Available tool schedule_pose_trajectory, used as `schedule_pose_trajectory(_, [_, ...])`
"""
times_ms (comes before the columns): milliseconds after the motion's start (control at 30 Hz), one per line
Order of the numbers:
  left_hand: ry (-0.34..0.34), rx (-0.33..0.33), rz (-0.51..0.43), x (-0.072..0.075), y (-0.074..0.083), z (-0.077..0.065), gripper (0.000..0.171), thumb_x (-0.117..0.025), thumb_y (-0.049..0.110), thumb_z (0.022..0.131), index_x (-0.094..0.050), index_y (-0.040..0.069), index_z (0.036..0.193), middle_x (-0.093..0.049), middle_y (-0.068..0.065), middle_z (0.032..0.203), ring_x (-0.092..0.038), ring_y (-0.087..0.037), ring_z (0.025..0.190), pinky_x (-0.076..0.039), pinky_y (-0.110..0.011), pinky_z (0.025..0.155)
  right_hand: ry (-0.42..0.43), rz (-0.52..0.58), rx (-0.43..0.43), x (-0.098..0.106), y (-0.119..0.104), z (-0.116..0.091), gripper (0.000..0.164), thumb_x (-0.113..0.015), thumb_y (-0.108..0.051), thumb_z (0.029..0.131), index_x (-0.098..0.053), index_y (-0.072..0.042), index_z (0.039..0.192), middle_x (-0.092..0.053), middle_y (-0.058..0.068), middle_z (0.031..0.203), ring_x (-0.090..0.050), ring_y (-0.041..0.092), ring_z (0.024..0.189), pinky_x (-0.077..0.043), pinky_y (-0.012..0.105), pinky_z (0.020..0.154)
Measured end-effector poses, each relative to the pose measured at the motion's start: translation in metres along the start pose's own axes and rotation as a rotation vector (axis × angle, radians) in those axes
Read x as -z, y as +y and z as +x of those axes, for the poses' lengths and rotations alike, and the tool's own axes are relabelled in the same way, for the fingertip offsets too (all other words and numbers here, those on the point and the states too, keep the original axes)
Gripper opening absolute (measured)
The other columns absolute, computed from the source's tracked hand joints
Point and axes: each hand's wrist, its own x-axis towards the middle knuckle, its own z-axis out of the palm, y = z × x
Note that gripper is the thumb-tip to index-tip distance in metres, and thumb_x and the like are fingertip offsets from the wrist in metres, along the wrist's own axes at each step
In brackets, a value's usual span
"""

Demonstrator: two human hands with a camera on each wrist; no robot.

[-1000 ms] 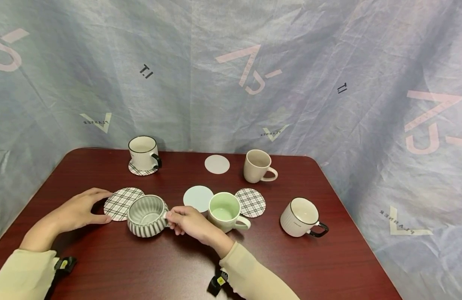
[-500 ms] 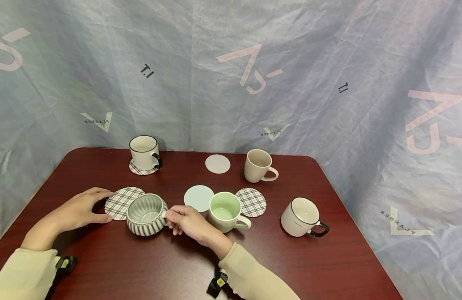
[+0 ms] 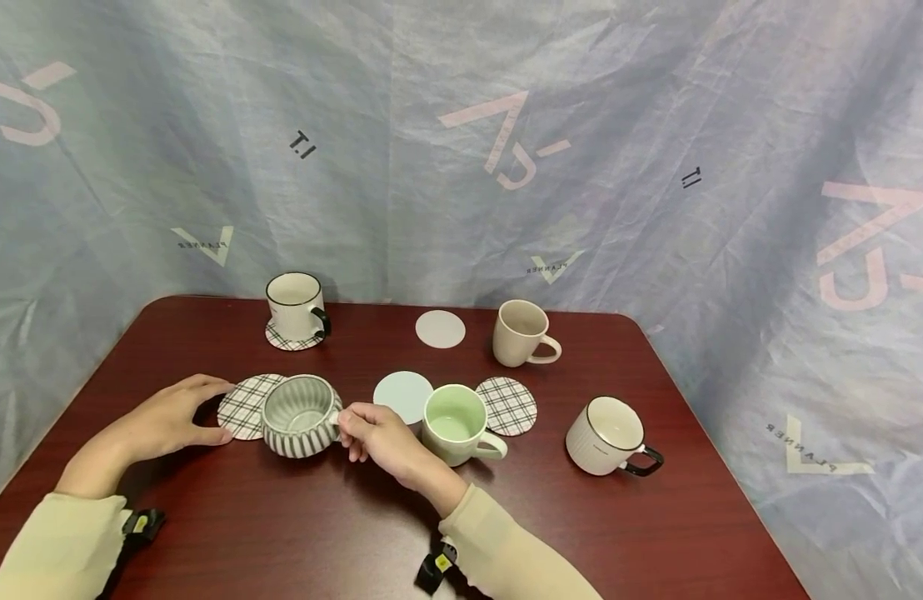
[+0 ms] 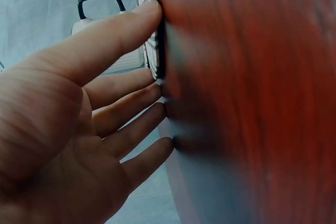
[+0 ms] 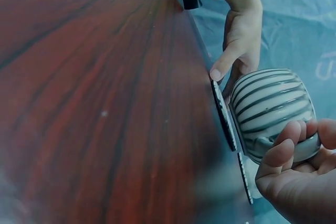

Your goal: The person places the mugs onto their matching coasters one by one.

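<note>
A gray-and-white ribbed mug [image 3: 300, 437] hangs close above the near right part of a plaid coaster [image 3: 240, 412]. My right hand [image 3: 382, 442] pinches its handle between thumb and fingers. In the right wrist view, the ribbed mug [image 5: 273, 106] is tilted, and a narrow gap seems to separate it from the coaster [image 5: 223, 116]. At the coaster's left edge lies my left hand [image 3: 162, 421], thumb and fingers spread. The left wrist view has the left hand's thumb and index finger touching the coaster rim [image 4: 153, 51], with the other fingertips on the table.
Right of my right hand stand a green mug [image 3: 454, 425], a second plaid coaster [image 3: 508, 407] and a pale round coaster [image 3: 403, 396]. Farther back are a black-rimmed mug [image 3: 295, 308] on a coaster, a white coaster [image 3: 441, 329] and a beige mug [image 3: 520, 333]. Another black-handled mug [image 3: 604, 437] stands right.
My right hand has moved the ribbed mug slightly away from me, farther over the plaid coaster. The left hand stays at the coaster's edge. The whole head view has shifted a little.
</note>
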Motion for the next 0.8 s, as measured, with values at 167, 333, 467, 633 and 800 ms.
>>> schedule_pose_trajectory(167, [0.015, -0.018, 0.0, -0.001, 0.0, 0.001, 0.078, -0.093, 0.034, 0.08, -0.063, -0.01, 0.136, -0.06, -0.031, 0.136, -0.056, -0.053, 0.128, -0.046, -0.067, 0.102, 0.001, -0.018, 0.021, -0.002, -0.005, 0.004, 0.033, -0.056, -0.019, 0.109, -0.058, 0.006, 0.087, -0.056, -0.002, 0.077, -0.054, 0.007, 0.062, -0.045, 0.02, 0.06])
schedule_pose_trajectory(333, [0.014, -0.015, -0.005, -0.002, -0.001, 0.001, 0.078, -0.093, 0.035, 0.08, -0.062, -0.01, 0.137, -0.058, -0.032, 0.137, -0.055, -0.054, 0.129, -0.046, -0.067, 0.102, 0.002, -0.012, 0.03, -0.006, -0.011, 0.009, 0.033, -0.055, -0.019, 0.109, -0.058, 0.006, 0.088, -0.056, -0.002, 0.077, -0.054, 0.007, 0.062, -0.045, 0.02, 0.06])
schedule_pose_trajectory(467, [0.01, -0.011, -0.004, -0.003, -0.001, 0.001, 0.079, -0.093, 0.035, 0.08, -0.062, -0.01, 0.138, -0.058, -0.032, 0.137, -0.054, -0.054, 0.129, -0.046, -0.067, 0.101, 0.004, -0.002, 0.03, -0.01, -0.013, 0.015, 0.032, -0.056, -0.018, 0.109, -0.059, 0.006, 0.088, -0.055, -0.002, 0.076, -0.054, 0.007, 0.061, -0.044, 0.019, 0.059])
schedule_pose_trajectory(633, [0.02, -0.02, -0.004, -0.004, -0.002, 0.001, 0.079, -0.094, 0.034, 0.08, -0.062, -0.01, 0.137, -0.058, -0.031, 0.136, -0.055, -0.053, 0.128, -0.047, -0.066, 0.1, 0.017, 0.013, 0.035, -0.016, -0.014, 0.022, 0.032, -0.056, -0.017, 0.109, -0.059, 0.006, 0.088, -0.055, -0.003, 0.076, -0.053, 0.007, 0.061, -0.044, 0.02, 0.059])
schedule_pose_trajectory(800, [0.022, -0.021, -0.001, -0.002, -0.001, 0.001, 0.08, -0.094, 0.034, 0.079, -0.062, -0.011, 0.137, -0.058, -0.032, 0.136, -0.056, -0.053, 0.127, -0.047, -0.066, 0.1, 0.029, -0.001, 0.044, -0.021, -0.016, 0.03, 0.031, -0.055, -0.018, 0.11, -0.059, 0.005, 0.088, -0.055, -0.004, 0.075, -0.053, 0.006, 0.06, -0.044, 0.019, 0.058])
